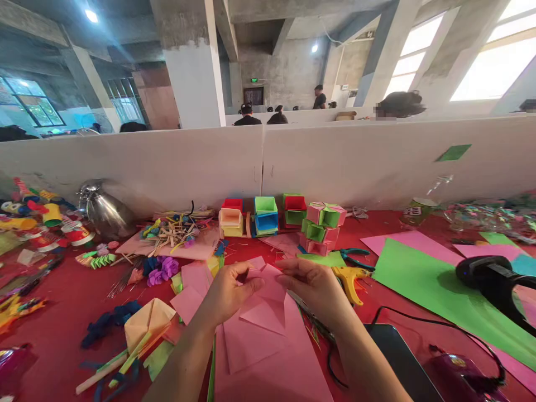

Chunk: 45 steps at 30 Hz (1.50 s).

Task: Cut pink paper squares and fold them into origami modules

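We pinch a folded pink paper (270,287) between our left hand (232,287) and right hand (314,282), fingers narrowed on its edges. Larger pink sheets (272,377) lie beneath our hands; colourful paper boxes (266,215) stand beyond them on the red desk (50,304).

Pink paper (271,286): plain, matte, partly folded, flat facets with straight edges. Held between left hand (232,290) and right hand (310,279), left fingertips at its left edge, right fingertips at its upper right edge. Pointed top part shows between the thumbs; wider, slanted lower part sits just below the fingers. Exact layering unclear.
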Tool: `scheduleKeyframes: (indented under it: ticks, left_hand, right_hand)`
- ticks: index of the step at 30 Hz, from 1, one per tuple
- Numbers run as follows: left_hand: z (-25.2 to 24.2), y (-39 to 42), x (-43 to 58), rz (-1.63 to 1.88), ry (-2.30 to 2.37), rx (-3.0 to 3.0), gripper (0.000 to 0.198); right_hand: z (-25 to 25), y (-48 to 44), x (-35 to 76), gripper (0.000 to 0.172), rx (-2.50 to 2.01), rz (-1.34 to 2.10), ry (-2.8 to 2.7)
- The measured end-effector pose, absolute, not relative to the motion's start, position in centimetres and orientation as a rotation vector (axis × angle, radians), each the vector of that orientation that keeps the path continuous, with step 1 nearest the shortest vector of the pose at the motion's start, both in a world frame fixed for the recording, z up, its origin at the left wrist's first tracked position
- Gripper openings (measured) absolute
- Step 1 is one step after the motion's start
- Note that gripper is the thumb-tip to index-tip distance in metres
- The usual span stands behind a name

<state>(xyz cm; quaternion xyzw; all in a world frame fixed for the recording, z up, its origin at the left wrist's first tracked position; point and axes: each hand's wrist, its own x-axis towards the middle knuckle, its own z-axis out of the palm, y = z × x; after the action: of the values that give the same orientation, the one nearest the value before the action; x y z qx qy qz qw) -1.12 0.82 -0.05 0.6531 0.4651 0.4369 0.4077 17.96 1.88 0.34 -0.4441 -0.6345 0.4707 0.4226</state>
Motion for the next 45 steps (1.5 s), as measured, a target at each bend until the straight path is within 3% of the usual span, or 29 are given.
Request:
scheduleKeyframes:
  ticks: [6,10,21,32,45]
  left_hand:
    - [0.0,1.0,-1.5,1.097,1.127,1.598,0.028]
    - [-0.3,1.2,-1.7,1.109,1.101,1.527,0.026]
    - [0.3,1.0,-1.9,1.201,0.966,1.69,0.032]
    - [0.0,1.3,-1.7,1.247,0.993,1.78,0.033]
    - [0.3,1.2,-1.8,1.261,0.991,1.734,0.026]
  right_hand:
    - [1.0,1.7,18.1,0.033,-1.158,1.094,-1.617]
    - [1.5,1.6,18.4,0.023,-1.202,1.059,-1.667]
    - [2.2,1.2,18.4,0.029,-1.06,1.346,-1.404]
    - [1.9,0.9,17.1,0.013,-0.988,1.273,-1.157]
    - [2.1,1.2,18.7,0.023,-1.13,0.972,-1.677]
